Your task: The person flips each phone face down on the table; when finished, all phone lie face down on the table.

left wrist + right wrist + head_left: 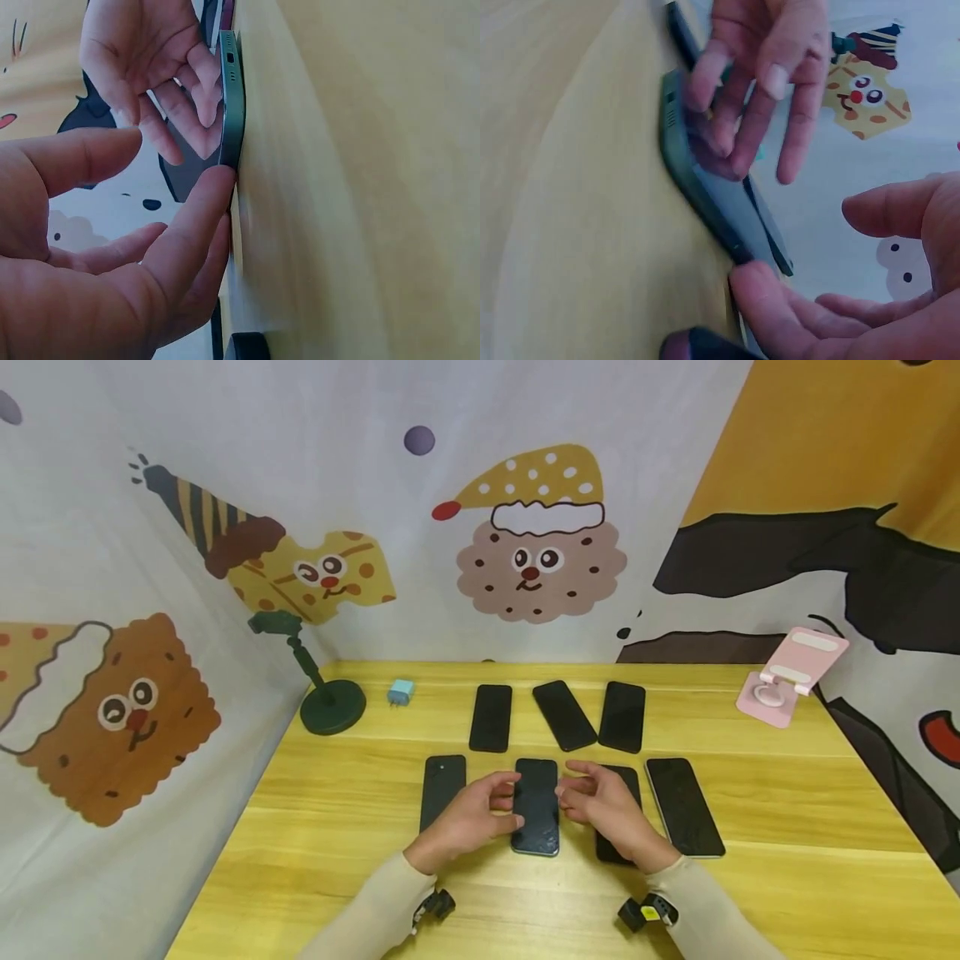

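Note:
A phone with a dark screen and green edge point(536, 810) lies screen up on the wooden table between the two hands. My left hand point(472, 817) is at its left side; in the left wrist view a fingertip touches the green edge point(235, 105), with the thumb held apart. On the other side my right hand point(609, 810) has loosely bent fingers, and in the right wrist view one fingertip meets the phone's long edge point(690, 187). Partly under the right hand is a black phone point(612, 850). Beside the left hand lies a dark phone point(442, 785), camera side up.
Farther right is a silver-edged phone point(686, 808). Behind stand three dark phones in a row: left point(491, 718), tilted middle point(565, 716), right point(622, 717). A green stand point(332, 706), a blue charger plug point(401, 692) and a pink phone stand point(791, 668) are near the back edge.

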Demonstrator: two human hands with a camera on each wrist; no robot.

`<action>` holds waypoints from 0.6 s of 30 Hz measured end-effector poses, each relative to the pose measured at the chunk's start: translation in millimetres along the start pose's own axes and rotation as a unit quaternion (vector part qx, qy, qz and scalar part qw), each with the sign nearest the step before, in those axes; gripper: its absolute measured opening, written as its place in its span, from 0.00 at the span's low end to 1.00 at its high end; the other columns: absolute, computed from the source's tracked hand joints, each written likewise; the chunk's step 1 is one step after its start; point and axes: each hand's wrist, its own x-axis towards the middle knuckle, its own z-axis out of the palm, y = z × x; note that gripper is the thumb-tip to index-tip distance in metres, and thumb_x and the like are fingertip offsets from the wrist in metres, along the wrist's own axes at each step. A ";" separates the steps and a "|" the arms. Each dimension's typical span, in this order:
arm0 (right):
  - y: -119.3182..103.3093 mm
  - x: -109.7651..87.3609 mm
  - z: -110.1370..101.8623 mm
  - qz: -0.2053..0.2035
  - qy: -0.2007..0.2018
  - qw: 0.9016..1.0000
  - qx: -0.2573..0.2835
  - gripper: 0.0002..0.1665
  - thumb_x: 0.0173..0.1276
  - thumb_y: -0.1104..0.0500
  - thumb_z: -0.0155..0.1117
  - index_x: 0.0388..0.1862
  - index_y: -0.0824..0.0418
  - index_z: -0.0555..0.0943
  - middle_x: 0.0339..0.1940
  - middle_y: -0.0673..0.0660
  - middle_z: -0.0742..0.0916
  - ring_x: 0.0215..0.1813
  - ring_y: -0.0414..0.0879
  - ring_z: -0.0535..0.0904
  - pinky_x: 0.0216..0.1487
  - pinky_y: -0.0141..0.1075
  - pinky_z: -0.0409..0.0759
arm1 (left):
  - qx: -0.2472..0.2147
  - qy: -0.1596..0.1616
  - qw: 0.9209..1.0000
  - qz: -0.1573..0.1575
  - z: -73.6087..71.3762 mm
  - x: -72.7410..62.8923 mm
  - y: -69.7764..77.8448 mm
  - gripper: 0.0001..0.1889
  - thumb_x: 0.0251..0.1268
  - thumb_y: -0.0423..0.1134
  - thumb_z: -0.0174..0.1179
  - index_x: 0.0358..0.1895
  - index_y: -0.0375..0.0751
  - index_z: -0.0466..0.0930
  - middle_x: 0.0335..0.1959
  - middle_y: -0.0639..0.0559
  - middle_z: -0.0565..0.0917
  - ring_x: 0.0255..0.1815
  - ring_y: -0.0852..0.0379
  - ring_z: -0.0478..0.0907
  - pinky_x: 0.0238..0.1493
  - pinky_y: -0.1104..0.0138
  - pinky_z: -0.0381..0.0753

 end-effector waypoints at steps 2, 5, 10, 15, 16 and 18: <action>-0.8 1.1 -0.2 0.002 -0.002 1.000 0.010 0.39 0.77 0.61 0.67 0.80 0.70 0.64 0.64 0.73 0.84 0.56 0.56 0.88 0.54 0.46 0.90 | 0.002 -0.004 1.000 -0.004 -0.5 0.5 0.9 0.36 0.68 0.38 0.73 0.78 0.46 0.70 0.70 0.42 0.78 0.67 0.45 0.79 0.67 0.49 0.81; -1.3 3.3 -1.1 0.004 -0.007 1.000 0.026 0.39 0.77 0.63 0.65 0.81 0.71 0.62 0.63 0.74 0.83 0.57 0.56 0.88 0.55 0.47 0.90 | 0.005 -0.012 1.000 -0.007 -1.6 1.2 2.4 0.38 0.67 0.39 0.74 0.79 0.47 0.69 0.71 0.42 0.78 0.68 0.45 0.79 0.68 0.48 0.80; -0.5 10.2 -3.0 0.007 -0.021 0.997 0.068 0.38 0.76 0.67 0.62 0.81 0.72 0.61 0.58 0.69 0.83 0.51 0.50 0.88 0.53 0.45 0.90 | -0.012 -0.023 1.000 -0.005 -4.1 2.4 4.4 0.39 0.67 0.40 0.74 0.80 0.48 0.68 0.71 0.43 0.78 0.68 0.45 0.78 0.69 0.48 0.79; -0.9 13.3 0.6 0.007 -0.046 0.994 0.096 0.36 0.77 0.67 0.62 0.80 0.71 0.64 0.52 0.62 0.81 0.45 0.46 0.87 0.48 0.40 0.91 | -0.074 -0.051 0.996 -0.008 -4.2 2.1 5.4 0.41 0.70 0.41 0.72 0.82 0.45 0.64 0.72 0.41 0.77 0.70 0.43 0.77 0.64 0.52 0.85; -1.5 13.1 2.1 0.003 -0.050 0.994 0.096 0.35 0.77 0.67 0.63 0.79 0.71 0.65 0.53 0.62 0.81 0.45 0.46 0.87 0.47 0.39 0.91 | -0.090 -0.058 0.994 -0.009 -3.9 2.2 5.3 0.41 0.71 0.41 0.72 0.83 0.44 0.62 0.73 0.40 0.76 0.70 0.43 0.77 0.62 0.53 0.86; -2.8 12.7 5.7 -0.008 -0.051 0.994 0.093 0.35 0.76 0.66 0.65 0.78 0.70 0.67 0.54 0.65 0.80 0.45 0.46 0.87 0.46 0.38 0.91 | -0.131 -0.073 0.989 -0.013 -3.7 2.2 5.2 0.42 0.73 0.40 0.70 0.85 0.42 0.58 0.76 0.38 0.73 0.70 0.41 0.77 0.59 0.52 0.88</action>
